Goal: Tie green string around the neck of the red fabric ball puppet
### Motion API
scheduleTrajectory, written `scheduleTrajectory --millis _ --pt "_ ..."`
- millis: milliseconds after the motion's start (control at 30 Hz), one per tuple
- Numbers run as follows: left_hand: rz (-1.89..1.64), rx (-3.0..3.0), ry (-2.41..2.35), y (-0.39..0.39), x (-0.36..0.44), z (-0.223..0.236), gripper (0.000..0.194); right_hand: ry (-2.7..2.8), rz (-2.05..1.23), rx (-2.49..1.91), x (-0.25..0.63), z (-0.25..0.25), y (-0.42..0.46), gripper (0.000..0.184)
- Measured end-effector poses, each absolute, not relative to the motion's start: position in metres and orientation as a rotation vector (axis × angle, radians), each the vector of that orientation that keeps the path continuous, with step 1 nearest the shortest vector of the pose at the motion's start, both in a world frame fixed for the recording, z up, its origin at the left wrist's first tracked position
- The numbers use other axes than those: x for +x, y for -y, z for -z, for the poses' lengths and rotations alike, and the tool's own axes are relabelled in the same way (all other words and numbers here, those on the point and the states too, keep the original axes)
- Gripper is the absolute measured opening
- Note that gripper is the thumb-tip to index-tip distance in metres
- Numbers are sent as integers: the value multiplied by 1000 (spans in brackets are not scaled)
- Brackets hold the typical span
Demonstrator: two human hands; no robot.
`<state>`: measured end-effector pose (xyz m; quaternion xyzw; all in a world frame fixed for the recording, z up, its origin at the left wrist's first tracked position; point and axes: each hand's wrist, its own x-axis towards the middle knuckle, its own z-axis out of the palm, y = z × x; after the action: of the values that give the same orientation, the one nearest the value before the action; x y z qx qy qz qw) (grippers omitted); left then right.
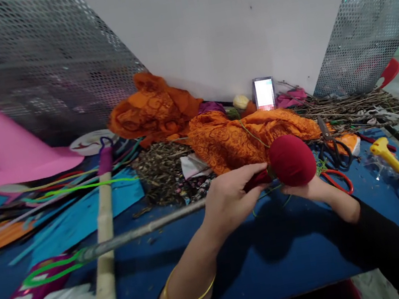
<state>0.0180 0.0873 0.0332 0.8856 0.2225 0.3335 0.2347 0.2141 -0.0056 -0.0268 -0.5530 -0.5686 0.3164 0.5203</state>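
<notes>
left hand (230, 195) pinching neck (260, 179) of red ball (292, 160); right hand (306, 190) behind, grip cannot be told. advised: neck steady, green cord (253, 134) untangled.

Moderate, even light, apparently from overhead. Soft shadows below left hand (226, 198) and red ball (292, 160), spread on blue table (279, 258) toward near edge. Lit screen (264, 92) at far edge blown out white, ringed by coarse pixel blocks. Pale glints on perforated metal sheet (39, 84) beyond. Table's left side slightly blurred, stretched by wide lens.
</notes>
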Motion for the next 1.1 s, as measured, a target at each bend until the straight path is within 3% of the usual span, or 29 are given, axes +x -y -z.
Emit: scheduleTrajectory --millis 133,233,333,433,600,700,800,1100 --pt "-885 2337 -637 -89 17 -32 32 1561 -660 -1348 200 29 9 24" --pt "-854 2323 -752 -92 18 -30 30 1815 -345 -1482 193 24 17 28" --pt "-784 2290 -849 -94 19 -30 32 1944 81 -1486 184 19 27 20" --pt "-708 2302 -864 -93 23 -30 33 1891 217 -1280 176 15 34 13" --pt "-548 2444 -847 -87 34 -26 31 1791 -265 -989 173 0 33 28" --pt "-479 2532 -802 -83 42 -19 32 1527 -651 -1037 175 -3 31 41" --pt "-431 2627 -787 -80 47 -14 37 1107 -909 -1148 175 1 30 41" --pt "-500 2639 -839 -80 50 -8 27 629 -1002 -1041 164 -11 32 33"
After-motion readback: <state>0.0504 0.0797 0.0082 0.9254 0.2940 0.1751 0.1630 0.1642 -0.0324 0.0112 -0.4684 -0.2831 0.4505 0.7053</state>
